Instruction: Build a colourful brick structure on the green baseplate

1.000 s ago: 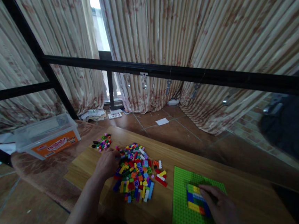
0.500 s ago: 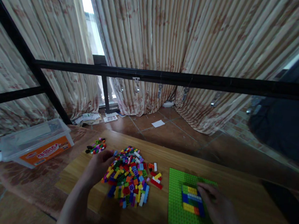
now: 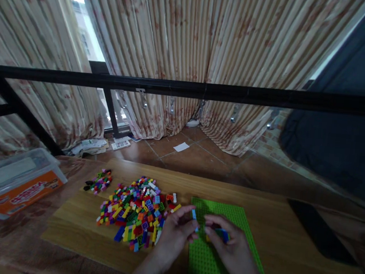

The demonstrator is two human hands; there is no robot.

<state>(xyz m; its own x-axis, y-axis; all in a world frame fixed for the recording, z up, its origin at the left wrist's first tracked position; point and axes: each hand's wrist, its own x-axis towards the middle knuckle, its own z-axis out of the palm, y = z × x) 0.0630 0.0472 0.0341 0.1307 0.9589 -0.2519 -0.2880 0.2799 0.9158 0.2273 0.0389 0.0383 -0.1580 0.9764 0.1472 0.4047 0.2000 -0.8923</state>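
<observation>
My left hand (image 3: 176, 232) pinches a light blue brick (image 3: 194, 215) between thumb and fingers, above the left edge of the green baseplate (image 3: 242, 217). My right hand (image 3: 229, 243) is close by on the right, over the baseplate. Its thumb and forefinger are curved and apart, with no brick visible at their tips. A block of joined bricks (image 3: 224, 235), with blue and yellow showing, sits on the baseplate beneath the right hand, mostly hidden by it.
A large heap of mixed bricks (image 3: 140, 210) spreads over the wooden table (image 3: 79, 226), left of the baseplate. A smaller pile (image 3: 100, 182) lies farther left. The clear plastic box (image 3: 21, 187) stands at far left. A dark flat object (image 3: 318, 230) lies at right.
My left hand has moved from the heap rightward to the baseplate, with a light blue brick in it. My right hand has shifted over the joined bricks. The view has turned right.
</observation>
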